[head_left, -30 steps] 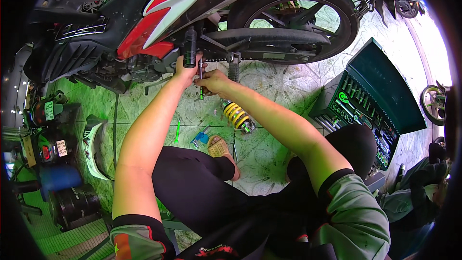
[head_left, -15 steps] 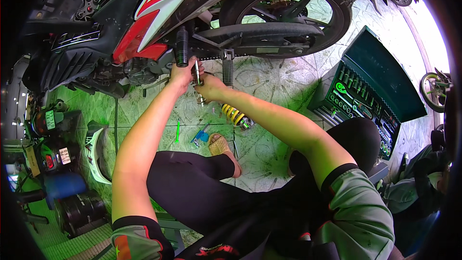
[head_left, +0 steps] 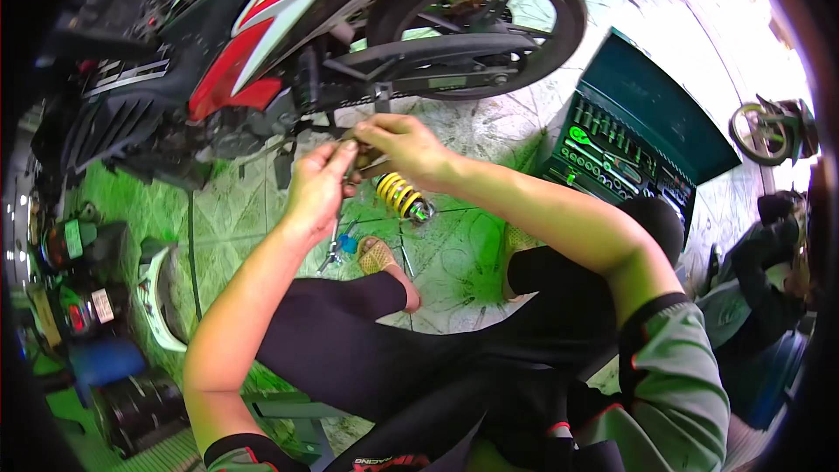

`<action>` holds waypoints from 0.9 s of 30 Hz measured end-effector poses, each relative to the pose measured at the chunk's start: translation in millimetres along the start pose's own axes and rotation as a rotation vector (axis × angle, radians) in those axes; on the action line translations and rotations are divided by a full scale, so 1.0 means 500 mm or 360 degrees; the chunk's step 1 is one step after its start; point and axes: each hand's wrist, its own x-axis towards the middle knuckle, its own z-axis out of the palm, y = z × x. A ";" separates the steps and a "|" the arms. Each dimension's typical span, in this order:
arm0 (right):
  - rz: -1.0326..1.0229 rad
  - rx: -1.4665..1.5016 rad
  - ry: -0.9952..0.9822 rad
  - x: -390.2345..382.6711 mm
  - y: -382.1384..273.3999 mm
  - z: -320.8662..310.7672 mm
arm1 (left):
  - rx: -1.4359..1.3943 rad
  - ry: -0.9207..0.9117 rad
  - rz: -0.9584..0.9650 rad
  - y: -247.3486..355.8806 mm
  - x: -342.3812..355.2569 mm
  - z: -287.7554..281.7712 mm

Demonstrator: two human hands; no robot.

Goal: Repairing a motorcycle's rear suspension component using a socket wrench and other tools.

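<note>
Working close together beside the motorcycle [head_left: 253,61], the left hand [head_left: 316,185] and the right hand [head_left: 406,150] were seen, in the head view, almost touching over the tiled floor [head_left: 463,280]. And on the left, the fingers were curled in, thumb on top, with a slim metal shaft [head_left: 337,223] apparently gripped there, its lower part left showing beneath them! On the right, thumb and forefinger were set together just beside the left fingertips; what, if anything, was pinched between them could not be told. The step in hand was judged to be close two-handed handling of that shaft; for the next move, by that reading, a steady left hold and a precise right pinch were called for. Below the right hand, a yellow-sprung shock absorber [head_left: 402,197] was laid on the floor, and well off to the right an open toolbox [head_left: 651,105] was placed, its sockets [head_left: 603,122] ranged in rows.
</note>
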 end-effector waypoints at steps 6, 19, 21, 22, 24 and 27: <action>0.0169 -0.0046 0.0244 -0.188 0.002 -0.001 | 0.0028 -0.0188 -0.0046 -0.023 -0.122 0.076; -0.0348 -0.0173 0.0462 -0.236 0.109 -0.065 | 0.0419 -0.0416 0.0062 -0.060 -0.046 0.126; -0.0373 -0.0190 0.0472 -0.233 0.103 -0.079 | 0.0131 -0.0450 -0.0038 -0.058 -0.037 0.130; -0.0398 -0.0204 0.0449 -0.228 0.101 -0.082 | 0.0130 -0.0452 -0.0037 -0.060 -0.032 0.132; -0.0419 -0.0224 0.0412 -0.220 0.105 -0.084 | -0.0008 -0.0486 -0.0146 -0.062 -0.024 0.131; -0.0284 0.0344 0.0401 -0.203 0.141 -0.089 | 0.0192 -0.0438 -0.0101 -0.063 -0.019 0.124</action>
